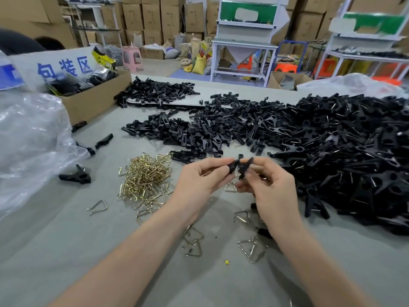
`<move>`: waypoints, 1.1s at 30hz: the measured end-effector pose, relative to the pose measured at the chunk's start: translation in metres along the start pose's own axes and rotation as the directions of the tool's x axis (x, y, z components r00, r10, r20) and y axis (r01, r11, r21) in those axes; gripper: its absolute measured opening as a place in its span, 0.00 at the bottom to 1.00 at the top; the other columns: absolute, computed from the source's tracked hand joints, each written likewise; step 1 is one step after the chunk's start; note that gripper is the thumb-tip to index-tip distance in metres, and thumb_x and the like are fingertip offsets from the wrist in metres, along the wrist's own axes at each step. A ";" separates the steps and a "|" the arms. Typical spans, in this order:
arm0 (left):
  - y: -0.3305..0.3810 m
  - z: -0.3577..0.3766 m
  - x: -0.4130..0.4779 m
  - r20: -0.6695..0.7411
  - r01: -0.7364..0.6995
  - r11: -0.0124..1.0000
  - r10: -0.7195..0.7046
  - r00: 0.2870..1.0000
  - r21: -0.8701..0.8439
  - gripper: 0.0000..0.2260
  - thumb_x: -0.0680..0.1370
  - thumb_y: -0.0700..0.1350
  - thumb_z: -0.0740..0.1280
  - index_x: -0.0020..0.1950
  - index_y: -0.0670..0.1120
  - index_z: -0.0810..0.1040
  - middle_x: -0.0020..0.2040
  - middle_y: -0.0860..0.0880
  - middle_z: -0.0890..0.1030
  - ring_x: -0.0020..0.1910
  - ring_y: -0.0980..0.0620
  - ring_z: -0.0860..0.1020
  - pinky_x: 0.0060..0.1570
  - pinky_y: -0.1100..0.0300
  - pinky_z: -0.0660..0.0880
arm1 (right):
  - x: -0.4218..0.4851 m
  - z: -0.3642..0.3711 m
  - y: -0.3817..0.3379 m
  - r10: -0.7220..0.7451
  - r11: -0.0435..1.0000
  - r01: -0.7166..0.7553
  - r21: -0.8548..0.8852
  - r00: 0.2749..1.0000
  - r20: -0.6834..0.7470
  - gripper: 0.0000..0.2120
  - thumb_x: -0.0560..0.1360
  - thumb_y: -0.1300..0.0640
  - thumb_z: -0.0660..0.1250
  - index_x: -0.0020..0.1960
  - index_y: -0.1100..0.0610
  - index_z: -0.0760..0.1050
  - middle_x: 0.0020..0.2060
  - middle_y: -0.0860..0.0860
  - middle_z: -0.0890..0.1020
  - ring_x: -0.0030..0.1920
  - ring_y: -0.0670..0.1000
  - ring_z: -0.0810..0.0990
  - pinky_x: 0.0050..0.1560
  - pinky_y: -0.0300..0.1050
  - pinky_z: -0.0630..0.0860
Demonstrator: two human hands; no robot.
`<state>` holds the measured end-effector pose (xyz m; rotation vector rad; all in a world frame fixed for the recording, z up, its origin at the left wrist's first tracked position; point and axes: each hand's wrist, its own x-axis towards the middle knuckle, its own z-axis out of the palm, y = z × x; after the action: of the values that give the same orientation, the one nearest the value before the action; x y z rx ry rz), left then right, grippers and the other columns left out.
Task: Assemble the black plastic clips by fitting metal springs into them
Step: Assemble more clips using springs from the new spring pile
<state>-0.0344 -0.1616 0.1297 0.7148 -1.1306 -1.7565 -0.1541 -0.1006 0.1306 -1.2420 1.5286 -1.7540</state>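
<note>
Both hands meet above the grey table (66, 240) around black plastic clip parts (240, 166). My left hand (203, 180) pinches one black piece between thumb and fingers. My right hand (267, 185) pinches the other black piece against it, fingers curled. A triangular metal spring (230, 187) shows just below the hands; whether a hand holds it I cannot tell. A heap of brass-coloured springs (147, 176) lies left of my left hand. A large pile of black clips (343, 156) covers the table to the right and behind.
Loose silver springs (252, 248) lie scattered between my forearms. Single black clips (76, 176) sit at the left near a clear plastic bag (28, 140). A cardboard box (93, 100) with black parts stands at the back left. Shelving and stacked cartons fill the background.
</note>
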 end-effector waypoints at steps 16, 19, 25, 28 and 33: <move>-0.001 0.000 0.002 0.002 0.080 0.994 -0.080 0.997 -0.081 0.15 0.71 0.30 0.69 0.27 0.44 0.80 0.34 0.45 0.83 0.35 0.51 0.83 0.37 0.64 0.79 | -0.002 0.005 -0.001 -0.159 0.978 0.159 -0.138 0.987 0.011 0.19 0.68 0.72 0.69 0.47 0.48 0.77 0.51 0.45 0.74 0.45 0.50 0.80 0.49 0.36 0.75; -0.001 0.001 0.002 0.009 0.070 0.992 -0.069 0.998 -0.100 0.12 0.69 0.32 0.70 0.27 0.44 0.81 0.35 0.44 0.84 0.37 0.51 0.84 0.38 0.64 0.79 | -0.003 0.007 0.000 -0.108 0.994 0.107 -0.030 0.994 -0.019 0.22 0.69 0.72 0.68 0.50 0.47 0.71 0.50 0.47 0.77 0.45 0.48 0.81 0.46 0.36 0.76; -0.003 -0.004 0.003 -0.017 0.032 0.992 -0.030 0.999 0.126 0.03 0.63 0.45 0.74 0.33 0.48 0.81 0.36 0.50 0.84 0.38 0.57 0.81 0.39 0.65 0.77 | -0.001 0.003 0.000 -0.051 0.997 0.053 0.053 0.998 -0.038 0.22 0.71 0.72 0.66 0.54 0.49 0.64 0.44 0.49 0.85 0.40 0.44 0.80 0.40 0.32 0.74; -0.003 -0.003 0.002 -0.049 0.047 0.975 -0.037 0.998 0.217 0.07 0.60 0.51 0.74 0.32 0.50 0.82 0.32 0.54 0.80 0.33 0.59 0.76 0.43 0.61 0.72 | -0.001 0.003 0.000 -0.031 0.997 0.031 0.069 0.999 0.005 0.18 0.71 0.72 0.66 0.51 0.53 0.68 0.44 0.48 0.86 0.35 0.42 0.80 0.37 0.31 0.74; -0.001 -0.002 0.001 -0.043 0.064 0.972 -0.056 0.998 0.226 0.05 0.61 0.51 0.74 0.30 0.52 0.82 0.28 0.55 0.78 0.29 0.59 0.72 0.32 0.68 0.68 | 0.000 0.004 0.003 -0.034 0.999 0.034 0.021 0.999 -0.012 0.11 0.72 0.69 0.68 0.49 0.56 0.78 0.40 0.50 0.85 0.41 0.47 0.84 0.43 0.35 0.76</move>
<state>-0.0337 -0.1626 0.1284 0.9235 -1.3110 -1.6726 -0.1509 -0.1033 0.1280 -1.2562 1.5004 -1.7973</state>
